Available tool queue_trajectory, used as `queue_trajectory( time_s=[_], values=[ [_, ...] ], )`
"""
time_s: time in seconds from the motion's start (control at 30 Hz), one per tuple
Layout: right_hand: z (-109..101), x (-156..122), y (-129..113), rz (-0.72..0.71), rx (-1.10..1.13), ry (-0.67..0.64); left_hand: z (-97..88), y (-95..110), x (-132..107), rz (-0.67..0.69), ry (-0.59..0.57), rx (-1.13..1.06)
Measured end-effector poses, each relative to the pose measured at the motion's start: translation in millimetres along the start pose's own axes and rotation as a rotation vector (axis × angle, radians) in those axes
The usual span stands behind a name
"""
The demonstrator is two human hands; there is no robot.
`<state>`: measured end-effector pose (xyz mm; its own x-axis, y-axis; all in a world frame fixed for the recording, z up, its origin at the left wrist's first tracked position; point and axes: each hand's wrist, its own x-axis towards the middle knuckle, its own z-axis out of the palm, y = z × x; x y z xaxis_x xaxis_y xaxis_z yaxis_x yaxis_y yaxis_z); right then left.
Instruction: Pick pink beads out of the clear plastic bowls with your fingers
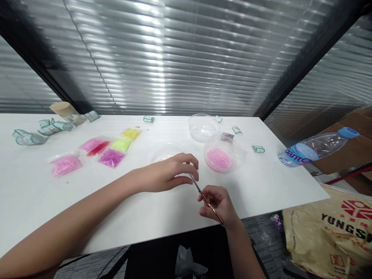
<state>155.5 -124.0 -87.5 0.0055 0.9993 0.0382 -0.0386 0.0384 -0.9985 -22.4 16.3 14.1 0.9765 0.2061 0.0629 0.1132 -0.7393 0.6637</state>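
A slim pair of scissors (207,199) with rose-gold handles and silver blades slants above the near part of the white table (130,228). My right hand (219,205) has its fingers curled round the handles. At the blade tips, the thumb and fingers of my left hand (180,170) close in a pinch; whether anything small is also between them is hidden. Behind my left hand sits a clear plastic bowl (157,149), partly covered by it. Another clear bowl (236,159), holding pink beads (219,158), stands just beyond my right hand.
Several bags of coloured beads (112,157) lie on the left. A third clear bowl (200,130), a jar with a wooden lid (65,110) and small green-white packets (148,119) are farther back. A water bottle (316,149) lies at the right edge, above a paper bag (328,228).
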Motion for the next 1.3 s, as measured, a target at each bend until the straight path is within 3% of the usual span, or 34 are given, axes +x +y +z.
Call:
queue_trajectory(
  time_s=[0.5,0.8,1.0,1.13,1.3],
  values=[
    [0.7,-1.5,-3.1,0.037,-0.041,0.001,2.9,1.9,0.8,0.014,0.0,-0.003],
    [2.6,-0.7,-6.5,0.044,-0.031,0.069,-1.2,2.4,-1.7,-0.002,0.02,0.048],
    [-2.2,0.9,1.4,0.047,0.142,0.305,-26.1,-11.0,-11.8,-0.156,0.242,0.254],
    [-4.1,4.8,3.1,0.012,0.25,0.491,-33.5,-20.4,-15.0,-0.263,0.167,0.33],
    [-3.1,8.3,-0.5,0.008,0.315,0.61,-28.6,-27.4,-14.8,-0.443,0.02,0.324]
  ],
)
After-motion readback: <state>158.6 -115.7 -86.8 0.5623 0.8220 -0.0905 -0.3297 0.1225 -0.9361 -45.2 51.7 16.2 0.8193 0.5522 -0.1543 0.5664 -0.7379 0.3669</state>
